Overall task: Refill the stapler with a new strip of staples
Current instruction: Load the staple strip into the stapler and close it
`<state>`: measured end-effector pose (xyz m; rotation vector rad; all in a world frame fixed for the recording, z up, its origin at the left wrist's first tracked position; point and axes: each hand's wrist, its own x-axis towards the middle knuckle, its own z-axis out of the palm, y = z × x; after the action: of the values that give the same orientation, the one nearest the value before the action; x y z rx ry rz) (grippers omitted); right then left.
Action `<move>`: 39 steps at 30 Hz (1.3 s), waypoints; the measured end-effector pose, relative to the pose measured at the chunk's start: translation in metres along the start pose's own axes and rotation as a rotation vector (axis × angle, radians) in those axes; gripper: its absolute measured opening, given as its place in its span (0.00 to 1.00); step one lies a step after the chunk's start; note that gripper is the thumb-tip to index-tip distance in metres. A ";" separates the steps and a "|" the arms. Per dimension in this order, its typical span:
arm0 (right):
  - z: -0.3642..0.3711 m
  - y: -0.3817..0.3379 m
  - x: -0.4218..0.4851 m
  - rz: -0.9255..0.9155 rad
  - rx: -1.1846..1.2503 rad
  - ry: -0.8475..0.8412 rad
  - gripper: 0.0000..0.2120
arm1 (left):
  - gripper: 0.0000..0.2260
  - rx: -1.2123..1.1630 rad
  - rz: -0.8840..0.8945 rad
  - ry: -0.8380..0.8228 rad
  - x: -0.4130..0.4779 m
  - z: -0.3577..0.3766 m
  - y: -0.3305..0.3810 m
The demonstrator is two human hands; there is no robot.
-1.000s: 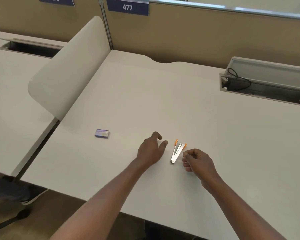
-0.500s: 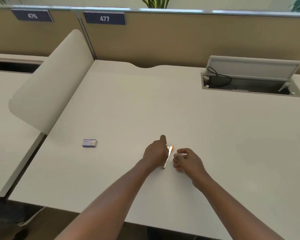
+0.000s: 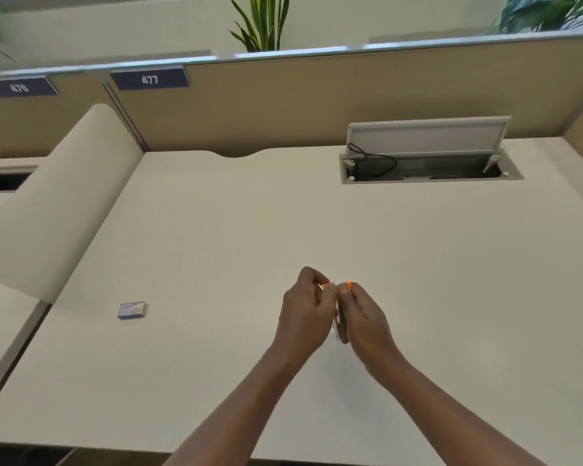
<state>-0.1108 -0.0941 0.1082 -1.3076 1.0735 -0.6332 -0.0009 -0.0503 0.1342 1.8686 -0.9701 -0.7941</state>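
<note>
With left hand [image 3: 305, 311] and right hand [image 3: 364, 317] close together above the desk [image 3: 216, 247], pinches the little stapler [image 3: 336, 326] from both sides, with orange tips poking out on top; looks light, hard and a bit slippery, so best held by its long metal sides.

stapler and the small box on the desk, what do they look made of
The stapler: the orange tips look like smooth plastic; the pale grey sliver between the left hand and right hand suggests bare metal, though it is blurred. The small box: probably printed cardboard, judging by its flat bluish-purple faces and sharp edges.
</note>
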 end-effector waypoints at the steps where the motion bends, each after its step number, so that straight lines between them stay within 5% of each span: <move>1: -0.007 -0.004 -0.002 0.028 0.072 0.014 0.20 | 0.04 -0.027 -0.008 -0.026 -0.002 0.004 0.010; 7: -0.046 -0.024 -0.007 0.219 0.415 -0.022 0.23 | 0.08 0.009 0.071 -0.156 -0.006 0.029 0.054; 13: -0.071 -0.034 -0.017 0.217 0.584 -0.071 0.29 | 0.08 0.076 0.200 -0.040 -0.026 0.054 0.086; 20: -0.124 -0.020 0.016 0.377 0.965 0.053 0.23 | 0.10 0.224 0.439 0.027 -0.069 0.083 0.095; 29: -0.157 -0.033 0.017 0.282 1.215 -0.128 0.28 | 0.09 -0.089 0.204 0.170 -0.076 0.091 0.092; 39: -0.200 -0.034 -0.015 0.429 0.877 -0.476 0.23 | 0.06 -0.537 -0.007 0.173 -0.045 0.055 0.100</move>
<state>-0.2885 -0.1776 0.1612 -0.4009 0.5336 -0.3588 -0.0982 -0.0664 0.2069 1.4437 -0.5689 -0.7885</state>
